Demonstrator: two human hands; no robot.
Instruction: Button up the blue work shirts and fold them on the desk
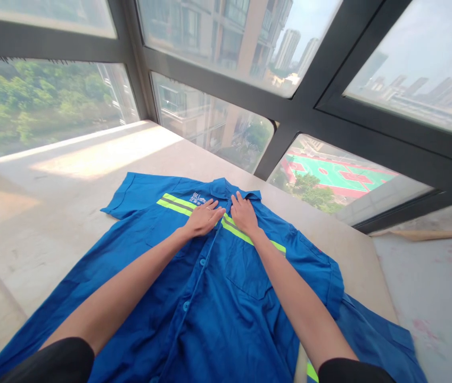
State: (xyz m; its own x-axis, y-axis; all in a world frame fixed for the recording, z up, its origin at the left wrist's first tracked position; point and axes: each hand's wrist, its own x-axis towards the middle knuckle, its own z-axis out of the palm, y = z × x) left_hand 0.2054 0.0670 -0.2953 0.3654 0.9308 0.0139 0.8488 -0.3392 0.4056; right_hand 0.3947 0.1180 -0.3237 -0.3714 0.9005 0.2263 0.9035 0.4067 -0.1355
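Note:
A blue short-sleeved work shirt point(241, 287) lies spread front up, its collar toward the window. Yellow-green and grey reflective stripes cross its chest, and white lettering shows above the stripe on the left. My left hand point(205, 218) rests flat on the chest beside the button placket, fingers stretched out. Just below the collar, my right hand point(244, 213) lies on the other side of the placket with its fingers extended against the cloth. Neither hand visibly grips the fabric. Several blue buttons run down the front. The lower hem is out of view.
The shirt lies on a pale stone-like sill point(70, 186) with sunlit patches. Dark window frames point(309, 114) border it at the back. A second blue garment point(377, 340) sticks out at the lower right, near a wall with a faint flower pattern point(441, 287).

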